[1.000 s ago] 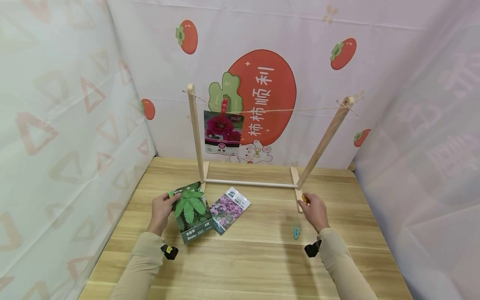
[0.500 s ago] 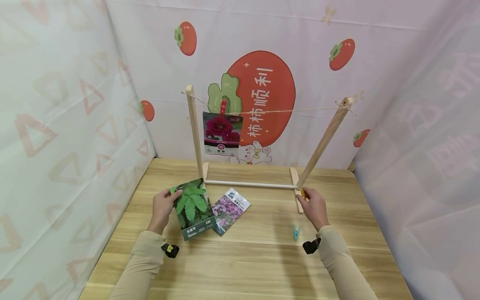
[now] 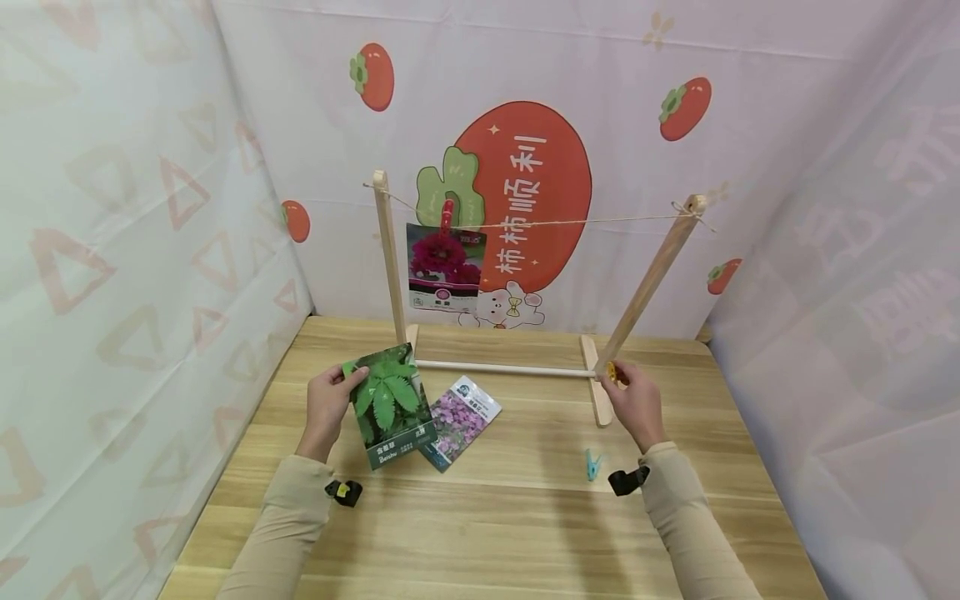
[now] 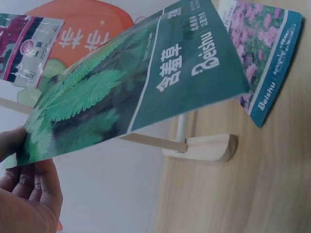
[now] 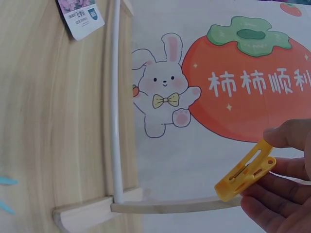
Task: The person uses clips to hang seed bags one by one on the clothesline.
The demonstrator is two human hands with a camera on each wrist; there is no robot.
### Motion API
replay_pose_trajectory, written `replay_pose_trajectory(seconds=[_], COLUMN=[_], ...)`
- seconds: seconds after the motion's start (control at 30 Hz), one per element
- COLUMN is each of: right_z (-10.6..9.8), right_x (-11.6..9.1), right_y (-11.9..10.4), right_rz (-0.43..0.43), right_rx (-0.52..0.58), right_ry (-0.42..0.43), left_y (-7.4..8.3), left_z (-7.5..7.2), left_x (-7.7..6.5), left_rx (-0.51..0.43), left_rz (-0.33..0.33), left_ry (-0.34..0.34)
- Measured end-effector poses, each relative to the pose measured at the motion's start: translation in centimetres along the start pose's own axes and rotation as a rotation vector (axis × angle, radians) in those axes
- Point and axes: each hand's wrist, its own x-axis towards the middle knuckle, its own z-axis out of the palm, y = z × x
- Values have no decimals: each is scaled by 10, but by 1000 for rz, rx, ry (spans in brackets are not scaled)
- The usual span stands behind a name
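Left hand (image 4: 34, 201) pinches green leaf packet (image 4: 121, 82); pink-flower packet (image 4: 265, 51) on table (image 4: 269, 179)

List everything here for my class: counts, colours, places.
Wooden two-post frame: one, pale, standing at back
Wood-grain table: one, light brown, beneath frame
Slim rod: one, white, between post bases
Thin string: one, tan, between post tops
Rectangular packets: three; magenta-flower packet hanging from string, pink-flower packet on table, green leafy packet held at left
Plastic clips: three; red clip at string, blue clip on table, yellow clip near right post
Printed cloth walls: three, white, around table
Wrist cameras: two, black, at wrists
Sleeves: two, beige, on forearms
Left hand: one, fingers pinching green leafy packet
Right hand: one, fingers holding yellow clip
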Motion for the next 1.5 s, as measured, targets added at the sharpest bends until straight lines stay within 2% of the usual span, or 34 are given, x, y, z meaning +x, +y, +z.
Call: replay_pose_trajectory(seconds=[0.17,0.37,0.57,0.77,0.93,1.3,1.5], right_z=[-5,-12,-18,-26,-32,-45,-54], right_x=[5,9,17,28,35,43,51], right_y=[-7,-16,-30,-41,-51,-65,-75], right_rz=[-27,-72,-129,-151,-185,-231,-275], right_rx=[28,70,103,132,167,201,205], right_ry=[31,85,133,164,169,170,174], left_y=[9,20,28,37,44,63,74], left_z=[0,8,14,19,22,30,36], left_x=[2,6,8,10,10,10,12], left_rx=[-36,-92,-102,-109,-124,-146,-162], left_rz=[22,36,74,90,99,134,177], left_ry=[6,13,9,22,28,-10,-23])
